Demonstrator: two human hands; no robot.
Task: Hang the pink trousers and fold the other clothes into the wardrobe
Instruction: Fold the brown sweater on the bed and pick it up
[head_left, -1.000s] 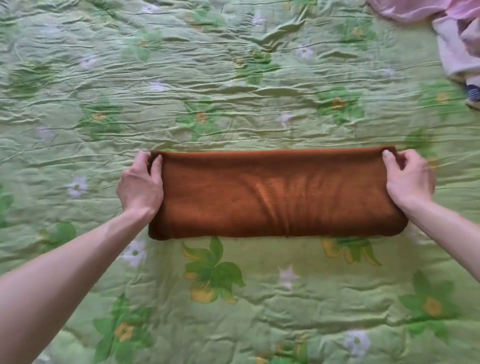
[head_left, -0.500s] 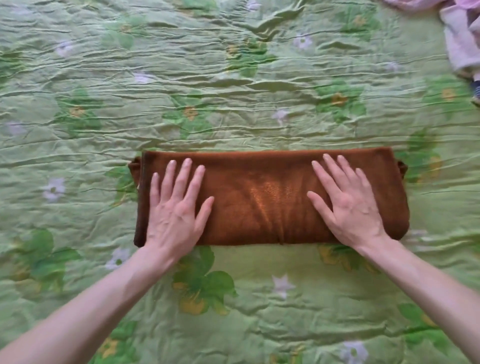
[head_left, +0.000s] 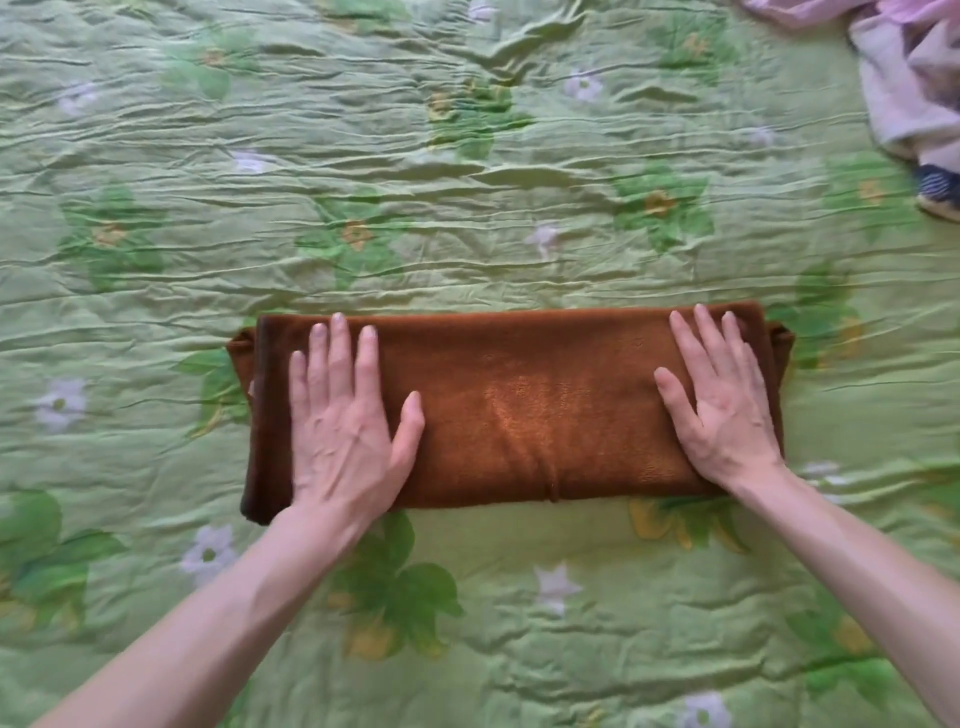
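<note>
Currently, the brown garment (head_left: 519, 410) lies folded into a long horizontal band on the green floral bedspread (head_left: 467, 182), roughly central in the view. A narrow under-layer protrudes past the top layer at both short ends.

The left hand (head_left: 343, 431) rests flat on the left portion of the band, fingers straight and spread, grasping nothing. The right hand (head_left: 727, 410) lies flat on the right portion in the same manner, fingers extended toward the far edge, also holding nothing. Both palms press the fabric down.

At the upper right corner a heap of pale pink clothing (head_left: 904, 78) sits well apart from the band, with a dark striped item (head_left: 940, 192) at its lower edge. No wardrobe is in view.

Risks, as a judgement: the fabric looks thick and plush, so the fold may spring open once pressure is removed. The protruding ends may produce a crooked bundle at the next fold. The wrinkled bedspread may drag and shift the layers.

Compared with half a second ago, both hands have slid outward toward the ends; the band itself lies unchanged.
</note>
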